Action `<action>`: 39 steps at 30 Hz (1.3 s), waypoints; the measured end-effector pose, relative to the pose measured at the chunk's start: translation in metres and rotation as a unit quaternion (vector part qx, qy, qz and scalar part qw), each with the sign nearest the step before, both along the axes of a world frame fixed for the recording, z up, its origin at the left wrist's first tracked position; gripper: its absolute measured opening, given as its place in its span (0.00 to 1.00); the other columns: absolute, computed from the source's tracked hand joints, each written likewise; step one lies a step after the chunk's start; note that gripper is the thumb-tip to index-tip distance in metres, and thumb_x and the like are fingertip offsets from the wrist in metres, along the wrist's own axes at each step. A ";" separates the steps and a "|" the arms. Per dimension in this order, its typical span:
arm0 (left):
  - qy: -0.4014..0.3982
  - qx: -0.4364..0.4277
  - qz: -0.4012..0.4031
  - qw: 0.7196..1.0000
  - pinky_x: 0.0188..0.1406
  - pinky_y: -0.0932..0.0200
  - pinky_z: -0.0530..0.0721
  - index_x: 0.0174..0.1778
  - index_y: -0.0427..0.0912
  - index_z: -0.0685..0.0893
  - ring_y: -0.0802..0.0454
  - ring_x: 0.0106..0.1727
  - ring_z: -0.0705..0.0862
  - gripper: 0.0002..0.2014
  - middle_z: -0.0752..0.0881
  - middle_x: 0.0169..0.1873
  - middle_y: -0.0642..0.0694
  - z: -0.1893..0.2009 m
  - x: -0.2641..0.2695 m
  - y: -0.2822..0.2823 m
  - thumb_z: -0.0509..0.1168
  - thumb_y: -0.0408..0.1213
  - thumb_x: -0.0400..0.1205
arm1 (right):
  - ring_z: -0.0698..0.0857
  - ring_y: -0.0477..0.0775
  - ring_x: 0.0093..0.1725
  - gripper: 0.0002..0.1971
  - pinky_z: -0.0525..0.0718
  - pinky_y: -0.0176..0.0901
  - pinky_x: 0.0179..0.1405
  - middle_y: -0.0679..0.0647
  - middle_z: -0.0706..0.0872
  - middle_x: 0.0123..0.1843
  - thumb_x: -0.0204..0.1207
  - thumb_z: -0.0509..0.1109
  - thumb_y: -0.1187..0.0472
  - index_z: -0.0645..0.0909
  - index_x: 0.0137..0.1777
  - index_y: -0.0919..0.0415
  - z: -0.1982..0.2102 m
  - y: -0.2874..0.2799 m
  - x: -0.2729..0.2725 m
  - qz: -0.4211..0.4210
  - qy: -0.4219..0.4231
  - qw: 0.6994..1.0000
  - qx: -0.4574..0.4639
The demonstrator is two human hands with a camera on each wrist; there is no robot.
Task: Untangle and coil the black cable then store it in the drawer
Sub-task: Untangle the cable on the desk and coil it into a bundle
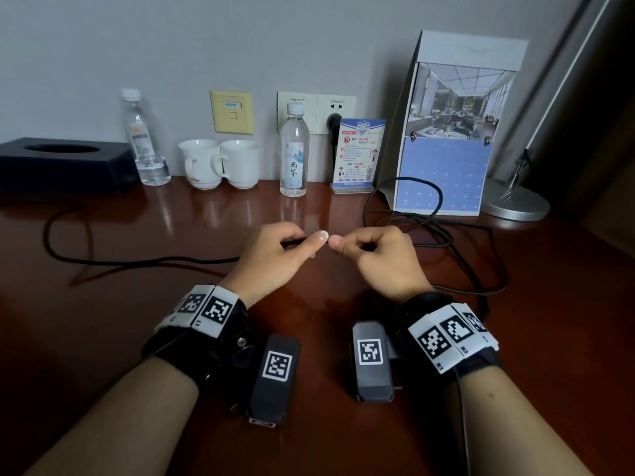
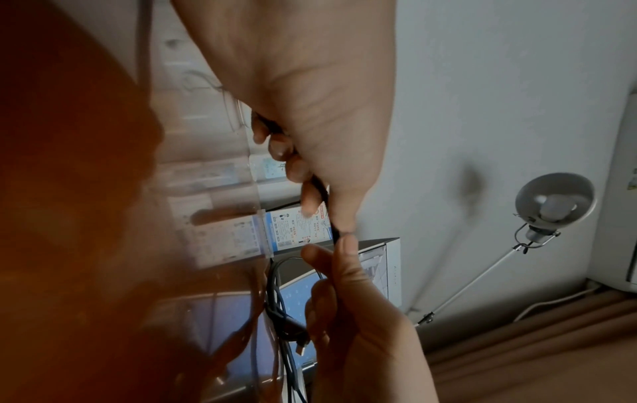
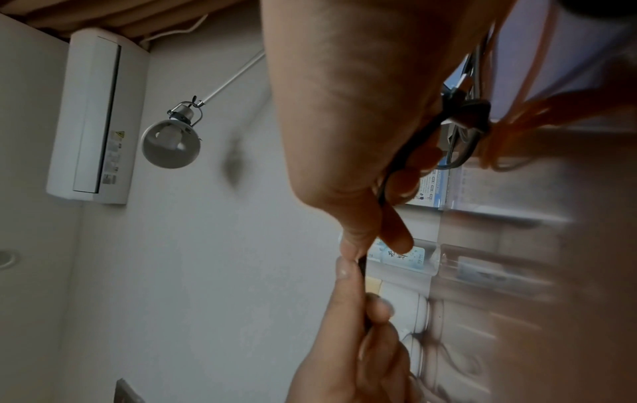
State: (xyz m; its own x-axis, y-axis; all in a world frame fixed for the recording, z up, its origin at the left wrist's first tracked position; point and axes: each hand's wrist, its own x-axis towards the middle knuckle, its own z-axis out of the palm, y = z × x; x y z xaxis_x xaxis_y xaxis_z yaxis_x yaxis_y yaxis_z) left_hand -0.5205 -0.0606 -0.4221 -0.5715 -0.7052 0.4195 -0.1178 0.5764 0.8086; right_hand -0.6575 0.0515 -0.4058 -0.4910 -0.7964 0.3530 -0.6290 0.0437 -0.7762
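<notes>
The black cable [image 1: 137,262] lies across the brown desk [image 1: 103,338]. It runs from a wide loop at the left to a tangle of loops [image 1: 436,225] at the right, in front of the calendar. Both hands meet over the middle of the desk, thumb tips touching. My left hand [image 1: 309,240] pinches the cable between thumb and curled fingers, and my right hand [image 1: 343,243] pinches it right beside. In the left wrist view the cable [image 2: 325,196] passes from the left hand's fingers [image 2: 306,196] into the right hand [image 2: 344,272]. The right wrist view shows a knot [image 3: 469,111] behind the right hand. No drawer is in view.
Along the wall stand a black tissue box [image 1: 65,163], two water bottles [image 1: 141,139] [image 1: 293,152], two white cups [image 1: 220,163], a card stand [image 1: 357,156] and a desk calendar [image 1: 450,132]. A lamp base [image 1: 515,201] sits at the far right.
</notes>
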 end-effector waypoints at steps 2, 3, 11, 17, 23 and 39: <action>0.015 -0.007 0.022 1.000 0.30 0.66 0.71 0.30 0.37 0.85 0.58 0.27 0.75 0.18 0.79 0.23 0.48 -0.001 0.000 -0.002 0.71 0.48 0.78 | 0.86 0.42 0.39 0.14 0.80 0.34 0.44 0.48 0.91 0.34 0.72 0.76 0.45 0.91 0.37 0.55 0.000 -0.001 -0.001 -0.020 -0.007 1.000 -0.003; 0.022 -0.009 0.038 0.999 0.28 0.66 0.69 0.30 0.35 0.83 0.59 0.26 0.72 0.19 0.76 0.23 0.49 0.000 0.000 -0.004 0.72 0.48 0.78 | 0.87 0.42 0.42 0.14 0.81 0.36 0.49 0.45 0.91 0.35 0.71 0.76 0.43 0.91 0.37 0.53 0.000 -0.001 -0.001 -0.033 -0.002 0.999 -0.004; 0.076 -0.022 0.248 0.965 0.33 0.57 0.70 0.32 0.31 0.83 0.48 0.32 0.78 0.22 0.83 0.28 0.38 0.006 0.023 -0.036 0.71 0.49 0.79 | 0.83 0.58 0.59 0.13 0.56 0.40 0.53 0.49 0.91 0.46 0.78 0.68 0.42 0.87 0.45 0.49 0.002 0.001 -0.010 -0.145 0.050 0.988 0.002; 0.058 0.032 0.300 0.952 0.51 0.53 0.80 0.32 0.45 0.88 0.44 0.50 0.87 0.16 0.89 0.36 0.45 0.000 0.033 -0.048 0.68 0.52 0.79 | 0.82 0.63 0.57 0.14 0.73 0.57 0.70 0.51 0.88 0.46 0.75 0.66 0.40 0.86 0.50 0.45 -0.001 0.001 -0.011 -0.139 0.006 0.989 -0.053; 0.016 0.071 0.208 0.975 0.65 0.33 0.77 0.33 0.60 0.85 0.47 0.46 0.88 0.07 0.87 0.30 0.61 -0.008 0.025 -0.045 0.64 0.50 0.74 | 0.83 0.58 0.55 0.13 0.71 0.59 0.71 0.53 0.89 0.47 0.83 0.62 0.46 0.88 0.49 0.45 0.000 0.001 -0.011 -0.120 -0.001 0.992 -0.045; -0.046 -0.005 -0.023 0.999 0.53 0.43 0.85 0.40 0.54 0.89 0.55 0.44 0.89 0.19 0.91 0.37 0.56 -0.008 -0.007 0.000 0.64 0.64 0.70 | 0.86 0.46 0.54 0.07 0.77 0.33 0.54 0.45 0.92 0.45 0.78 0.72 0.49 0.90 0.47 0.49 -0.003 -0.003 -0.003 -0.010 0.054 0.996 0.063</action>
State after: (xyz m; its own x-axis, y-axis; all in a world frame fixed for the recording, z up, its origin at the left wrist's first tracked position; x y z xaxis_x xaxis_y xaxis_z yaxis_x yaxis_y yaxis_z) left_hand -0.5270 -0.0605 -0.4302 -0.6391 -0.6740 0.3704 -0.1642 0.5901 0.7904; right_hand -0.6606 0.0483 -0.4088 -0.4711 -0.8288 0.3020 -0.7071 0.1501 -0.6910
